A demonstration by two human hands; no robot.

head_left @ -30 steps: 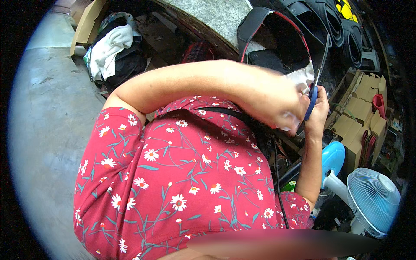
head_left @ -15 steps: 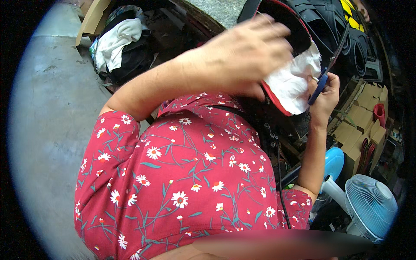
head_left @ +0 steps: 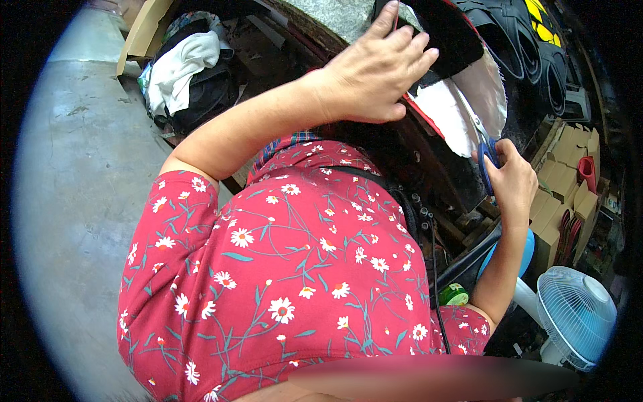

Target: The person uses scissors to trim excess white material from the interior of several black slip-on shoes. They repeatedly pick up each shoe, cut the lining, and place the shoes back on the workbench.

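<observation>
My left hand (head_left: 382, 77) presses with spread fingers on a black piece with a red edge (head_left: 449, 43), near the stone-topped bench. White cloth-like lining (head_left: 485, 84) extends from the black piece toward my right hand (head_left: 516, 181). That hand is closed round the blue handles of a pair of scissors (head_left: 487, 157). Their blades point up and to the left, lying against the white lining. Whether the blades are cutting into it I cannot tell. Part of the black piece is hidden under my left hand.
Black curved strap-like pieces (head_left: 546, 67) are piled at the far right. Cardboard boxes (head_left: 569, 157) and a blue-and-white fan (head_left: 576, 315) stand on the right. White cloth (head_left: 184, 67) lies on a dark bundle at left. A grey stone slab (head_left: 328, 17) tops the bench.
My left hand has come down onto the black piece, which now lies flatter. The scissors have swung from pointing up-right, away from the lining, to lie against it, and my right hand is lower.
</observation>
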